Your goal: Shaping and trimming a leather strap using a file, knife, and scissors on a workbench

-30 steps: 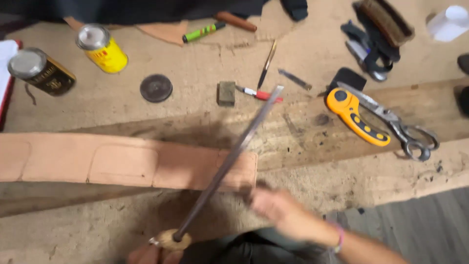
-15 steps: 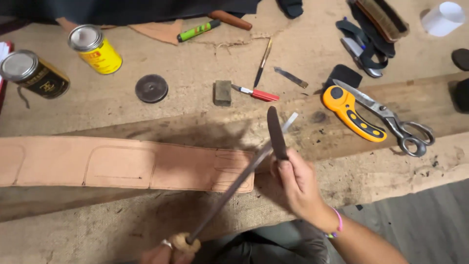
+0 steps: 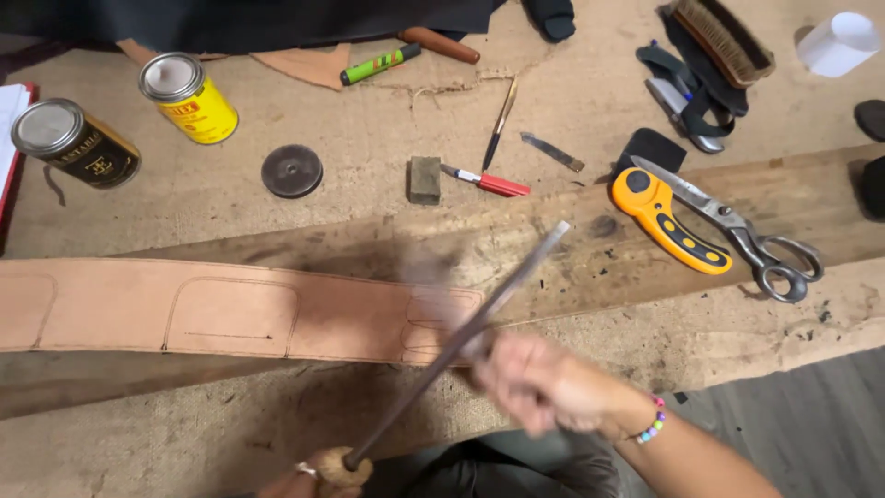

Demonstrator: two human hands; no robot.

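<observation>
Gripped at its wooden handle by the left hand (image 3: 309, 480), a long grey sharpening steel (image 3: 461, 337) slants upward — blurred right hand (image 3: 539, 383), grip unclear.

Two tins: yellow tin (image 3: 189, 97), dark tin (image 3: 76, 143). One leather strap (image 3: 230, 312). One sharpening steel (image 3: 456, 337). One scissors (image 3: 737, 231). Two hands: left hand (image 3: 304, 481), right hand (image 3: 544, 383).

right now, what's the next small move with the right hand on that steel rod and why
Probably another short stroke along the rod. The left hand holds its wooden handle at the bottom edge, tip angled up over the leather strip. The right hand is blurred against the rod's middle; what it grips cannot be told.
</observation>
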